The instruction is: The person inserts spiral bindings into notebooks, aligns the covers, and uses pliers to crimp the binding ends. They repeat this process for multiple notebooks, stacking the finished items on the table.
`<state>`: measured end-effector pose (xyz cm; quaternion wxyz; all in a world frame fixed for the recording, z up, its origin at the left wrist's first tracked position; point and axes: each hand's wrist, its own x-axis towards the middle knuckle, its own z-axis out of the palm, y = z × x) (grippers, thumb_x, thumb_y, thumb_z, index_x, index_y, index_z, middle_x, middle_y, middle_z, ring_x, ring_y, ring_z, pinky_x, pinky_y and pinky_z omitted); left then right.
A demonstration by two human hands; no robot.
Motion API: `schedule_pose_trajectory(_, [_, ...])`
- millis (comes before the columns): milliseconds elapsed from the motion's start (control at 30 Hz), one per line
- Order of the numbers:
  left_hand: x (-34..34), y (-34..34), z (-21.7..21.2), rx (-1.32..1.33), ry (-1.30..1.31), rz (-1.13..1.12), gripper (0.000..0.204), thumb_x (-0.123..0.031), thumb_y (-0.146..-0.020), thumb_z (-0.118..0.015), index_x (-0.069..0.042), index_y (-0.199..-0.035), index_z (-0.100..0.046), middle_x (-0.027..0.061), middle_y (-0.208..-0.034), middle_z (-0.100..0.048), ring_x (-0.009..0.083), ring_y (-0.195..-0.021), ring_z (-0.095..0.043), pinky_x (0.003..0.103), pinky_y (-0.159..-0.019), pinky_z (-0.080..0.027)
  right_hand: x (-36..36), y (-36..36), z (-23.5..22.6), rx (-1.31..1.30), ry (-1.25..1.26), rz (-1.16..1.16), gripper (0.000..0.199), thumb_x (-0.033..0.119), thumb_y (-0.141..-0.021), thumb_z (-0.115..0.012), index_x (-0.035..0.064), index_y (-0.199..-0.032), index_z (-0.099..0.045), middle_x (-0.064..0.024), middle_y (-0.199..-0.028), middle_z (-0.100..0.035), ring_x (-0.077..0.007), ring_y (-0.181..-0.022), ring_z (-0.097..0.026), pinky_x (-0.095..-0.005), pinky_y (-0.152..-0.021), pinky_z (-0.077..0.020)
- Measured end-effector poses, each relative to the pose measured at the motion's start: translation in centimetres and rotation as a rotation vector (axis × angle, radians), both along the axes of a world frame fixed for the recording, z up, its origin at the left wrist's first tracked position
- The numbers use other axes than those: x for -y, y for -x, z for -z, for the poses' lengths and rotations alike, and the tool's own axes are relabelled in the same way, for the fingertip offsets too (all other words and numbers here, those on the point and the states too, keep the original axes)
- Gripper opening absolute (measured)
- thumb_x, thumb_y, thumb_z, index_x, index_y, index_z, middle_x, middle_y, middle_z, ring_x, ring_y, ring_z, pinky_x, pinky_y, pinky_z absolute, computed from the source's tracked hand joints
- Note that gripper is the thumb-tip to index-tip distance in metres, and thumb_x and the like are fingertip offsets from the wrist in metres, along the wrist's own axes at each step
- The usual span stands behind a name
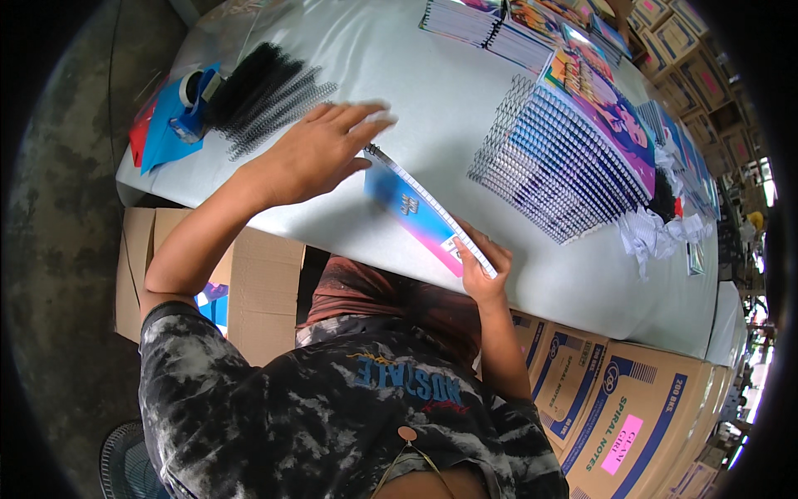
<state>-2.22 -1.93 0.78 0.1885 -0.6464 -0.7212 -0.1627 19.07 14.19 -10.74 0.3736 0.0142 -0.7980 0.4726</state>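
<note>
The right hand grips a slim notebook by its lower right end, thumb on the blue-and-pink cover and fingers curled behind, so the book is held tilted above the near side of the white-covered worktop. That end grip seems chosen to leave the long white edge, with its row of dark marks, facing upward and unobstructed. The left hand hovers by the opposite end, fingers extended and loosely spread, blurred at the tips, with nothing visibly grasped; its thumb is close to the short black coil there, though I cannot tell whether they touch. A heap of loose black spiral coils lies beyond the left hand, probably for easy reach, next to a blue tape dispenser. At the right, bound notebooks are stacked overlapping, their spines stepped row by row, presumably to keep the coils from pressing on each other.
</note>
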Motion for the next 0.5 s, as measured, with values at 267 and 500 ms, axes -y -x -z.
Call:
schedule_pose_trajectory(267, [0.3, 0.3, -1.1, -0.008, 0.109, 0.049, 0.021, -0.014, -0.072, -0.068, -0.009, -0.091, -0.061, 0.0038, -0.087, -0.060, 0.0201, -0.090, -0.057, 0.033, -0.082, -0.040, -0.3, 0.3, 0.7, -0.064, -0.112, 0.031, 0.042, -0.005, -0.069, -0.049, -0.0034, -0.109, -0.061, -0.0189, -0.104, -0.064, -0.0293, -0.094, -0.065, -0.0325, -0.081, -0.0513])
schedule_pose_trajectory(500, [0.4, -0.2, -1.4, 0.078, 0.206, 0.079, 0.015, -0.015, -0.070, -0.071, -0.010, -0.081, -0.063, 0.0005, -0.081, -0.061, 0.0176, -0.083, -0.058, 0.034, -0.082, -0.039, 0.1, 0.1, 0.3, -0.073, -0.170, 0.028, 0.035, -0.004, -0.075, -0.054, -0.0021, -0.109, -0.061, -0.0176, -0.102, -0.065, -0.0283, -0.090, -0.066, -0.0306, -0.074, -0.0534])
